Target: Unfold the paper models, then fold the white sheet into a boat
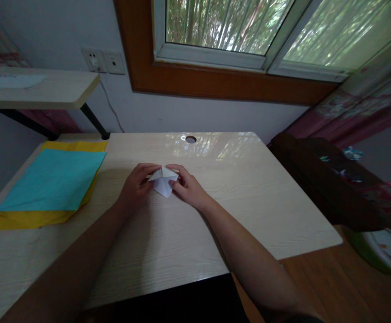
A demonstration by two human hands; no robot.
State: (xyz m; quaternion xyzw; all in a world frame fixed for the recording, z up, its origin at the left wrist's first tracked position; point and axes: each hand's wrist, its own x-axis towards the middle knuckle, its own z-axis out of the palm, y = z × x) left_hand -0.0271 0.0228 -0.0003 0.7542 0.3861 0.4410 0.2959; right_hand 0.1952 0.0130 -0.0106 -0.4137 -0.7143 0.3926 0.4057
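1. Left hand (136,183) and right hand (187,186) both pinch a small folded white paper (163,181) — one hand at each side.
2. The paper lies on the desk (242,193), mid-width, nearer the far edge.
3. Teal sheet (55,179) on a yellow sheet (23,220) — at the desk's left edge.
4. Cable hole (191,139) near the far edge.
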